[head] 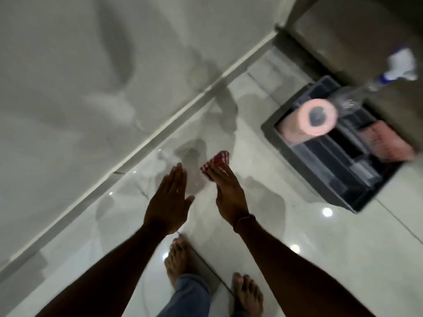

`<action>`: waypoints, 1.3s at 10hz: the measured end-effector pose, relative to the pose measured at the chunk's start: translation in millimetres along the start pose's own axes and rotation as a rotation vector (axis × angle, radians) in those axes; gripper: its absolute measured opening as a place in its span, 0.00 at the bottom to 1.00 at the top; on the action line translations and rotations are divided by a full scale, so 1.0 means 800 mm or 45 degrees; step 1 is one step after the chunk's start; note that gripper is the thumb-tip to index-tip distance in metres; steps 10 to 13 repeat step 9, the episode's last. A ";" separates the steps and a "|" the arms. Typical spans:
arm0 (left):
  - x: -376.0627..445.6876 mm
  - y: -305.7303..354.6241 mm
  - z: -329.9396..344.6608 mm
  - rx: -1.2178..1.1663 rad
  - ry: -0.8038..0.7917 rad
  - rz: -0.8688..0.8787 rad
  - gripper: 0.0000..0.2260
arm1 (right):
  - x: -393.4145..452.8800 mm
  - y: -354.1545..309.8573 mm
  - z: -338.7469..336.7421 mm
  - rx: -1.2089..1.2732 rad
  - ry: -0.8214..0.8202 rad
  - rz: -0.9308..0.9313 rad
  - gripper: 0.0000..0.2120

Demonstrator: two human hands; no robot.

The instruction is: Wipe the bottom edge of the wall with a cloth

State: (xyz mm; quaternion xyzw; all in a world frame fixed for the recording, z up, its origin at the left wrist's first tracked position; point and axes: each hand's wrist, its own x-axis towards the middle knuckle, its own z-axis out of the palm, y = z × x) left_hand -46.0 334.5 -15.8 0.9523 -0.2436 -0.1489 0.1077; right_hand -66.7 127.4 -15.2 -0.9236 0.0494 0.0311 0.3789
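A red-and-white checked cloth [216, 162] pokes out past the fingertips of my right hand [225, 193], which holds it above the glossy floor. My left hand [168, 201] is stretched out flat beside it, fingers together, holding nothing. The bottom edge of the wall [146, 138] is a pale skirting strip running diagonally from lower left to upper right, a short way beyond both hands. The grey wall [91, 72] rises above it.
A dark caddy [318, 184] with a pink paper roll [313, 117] and a spray bottle [389, 74] sits on the floor at the right, beside a brown cabinet [357, 30]. My bare feet [178, 259] stand on the shiny tiles [297, 236].
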 end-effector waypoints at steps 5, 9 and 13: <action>0.175 0.357 0.043 0.118 -0.079 0.854 0.31 | -0.108 0.254 -0.327 -0.100 0.706 0.664 0.25; 0.243 0.374 0.118 0.276 -0.052 0.802 0.35 | -0.011 0.347 -0.269 -0.298 0.529 0.882 0.29; 0.243 0.374 0.118 0.276 -0.052 0.802 0.35 | -0.011 0.347 -0.269 -0.298 0.529 0.882 0.29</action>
